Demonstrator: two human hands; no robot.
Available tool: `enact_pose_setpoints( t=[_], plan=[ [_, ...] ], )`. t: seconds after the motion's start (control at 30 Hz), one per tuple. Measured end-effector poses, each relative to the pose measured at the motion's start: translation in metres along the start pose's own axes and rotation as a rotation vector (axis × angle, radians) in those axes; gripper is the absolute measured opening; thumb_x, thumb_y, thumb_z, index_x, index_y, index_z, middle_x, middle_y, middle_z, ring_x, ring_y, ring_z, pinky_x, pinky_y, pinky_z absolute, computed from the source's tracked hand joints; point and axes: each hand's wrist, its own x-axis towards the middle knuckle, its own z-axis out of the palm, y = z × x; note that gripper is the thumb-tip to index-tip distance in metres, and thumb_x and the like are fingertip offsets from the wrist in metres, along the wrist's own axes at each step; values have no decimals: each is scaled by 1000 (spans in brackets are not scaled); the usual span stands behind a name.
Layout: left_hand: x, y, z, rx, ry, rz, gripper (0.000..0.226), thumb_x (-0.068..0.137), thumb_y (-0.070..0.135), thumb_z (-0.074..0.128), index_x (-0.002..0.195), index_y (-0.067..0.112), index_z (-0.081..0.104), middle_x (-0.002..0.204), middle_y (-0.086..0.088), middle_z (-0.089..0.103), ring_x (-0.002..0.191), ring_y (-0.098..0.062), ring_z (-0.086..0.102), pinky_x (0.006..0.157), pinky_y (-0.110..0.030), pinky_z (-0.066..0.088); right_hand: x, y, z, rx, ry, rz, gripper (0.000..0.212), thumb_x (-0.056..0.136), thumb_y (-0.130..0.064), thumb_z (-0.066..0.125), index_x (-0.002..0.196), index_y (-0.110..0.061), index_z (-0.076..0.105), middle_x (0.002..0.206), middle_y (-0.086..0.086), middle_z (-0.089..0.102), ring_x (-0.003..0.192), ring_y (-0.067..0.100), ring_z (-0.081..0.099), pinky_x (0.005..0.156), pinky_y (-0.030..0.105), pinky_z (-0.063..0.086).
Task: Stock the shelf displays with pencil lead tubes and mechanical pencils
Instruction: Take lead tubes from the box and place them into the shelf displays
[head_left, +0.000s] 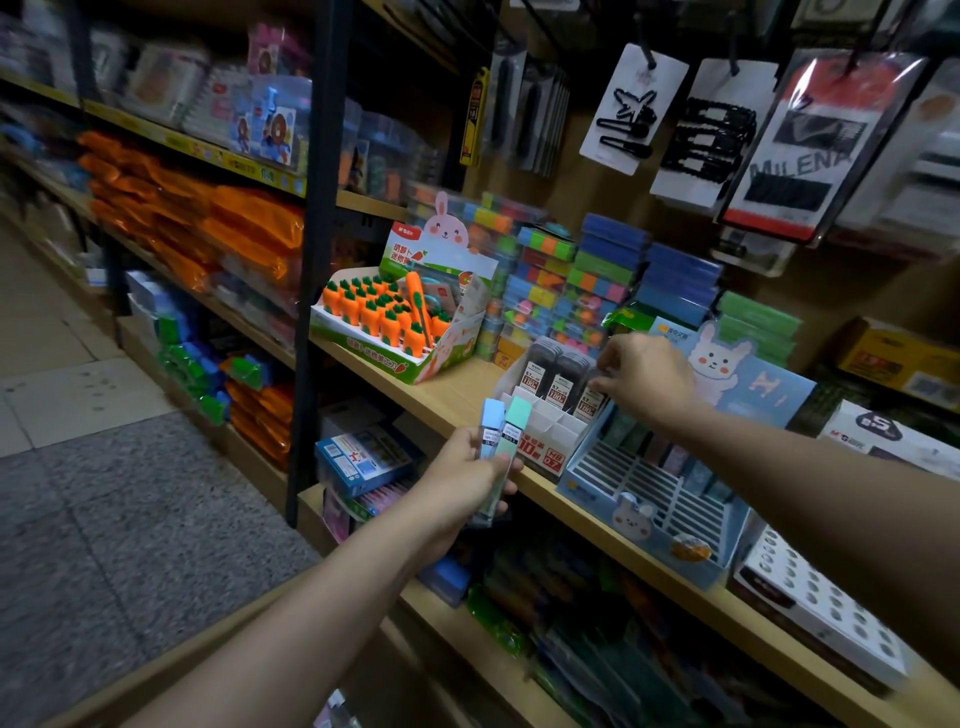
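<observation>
Fingers of the left hand (467, 480) curl round two pastel lead tubes (500, 441), one blue-capped, one green-capped, held upright just before the wooden shelf (457, 395) edge. Farther in, the right hand (647, 382) pinches a dark lead tube (589, 400) at the white display box (540, 434), beside the blue bunny display tray (649, 499). Behind stands a carrot eraser box (395, 322).

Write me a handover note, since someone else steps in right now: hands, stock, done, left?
Left hand: grips two pastel lead tubes, blue-capped and green-capped, in front of the shelf.
Right hand: pinches a dark lead tube at the white display box.
Done: three dark tubes stand in the white box's back row.
Left: the front slots, the two pastel tubes, and the blue rabbit display, mostly unfilled.
</observation>
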Motion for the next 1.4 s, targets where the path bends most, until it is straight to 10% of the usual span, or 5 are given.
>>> enact_pose_setpoints(
  t=[0.2, 0.37, 0.7, 0.83, 1.4],
  plan=[
    [-3, 2, 1, 6, -44, 1, 30, 98, 14, 54, 126, 21, 48, 104, -1, 69, 81, -10, 64, 63, -24, 55, -7, 0, 1, -70, 56, -67, 27, 95, -31, 59, 111, -14, 71, 117, 8, 54, 106, 25, 51, 84, 42, 51],
    [-6, 0, 12, -119, -138, 17, 26, 97, 11, 56, 122, 15, 53, 98, 0, 72, 76, -9, 66, 63, -26, 54, -53, -15, -17, 542, -51, -41, 31, 96, -34, 56, 124, -22, 62, 106, -9, 61, 89, 2, 59, 78, 18, 51],
    [-17, -18, 62, -158, -290, -68, 18, 101, 26, 49, 114, 17, 56, 91, 0, 71, 69, -10, 65, 56, -25, 51, -115, 17, -29, 1010, -132, 267, 36, 81, -11, 76, 115, -10, 63, 92, 19, 69, 79, 27, 71, 73, 40, 61],
    [-17, -24, 62, -114, -231, -85, 22, 104, 28, 39, 110, 15, 56, 85, 2, 71, 64, -10, 59, 55, -26, 49, -89, 60, -57, 642, 124, 219, 30, 80, -27, 79, 102, -24, 59, 86, -11, 63, 68, -4, 64, 58, 8, 46],
    [4, -25, 34, -121, -126, -36, 21, 104, 27, 40, 108, 20, 59, 81, 2, 73, 62, -10, 61, 53, -27, 49, -29, 50, -10, 357, 108, 116, 33, 86, -20, 73, 112, -12, 54, 94, 3, 53, 85, 24, 56, 71, 33, 44]
  ],
)
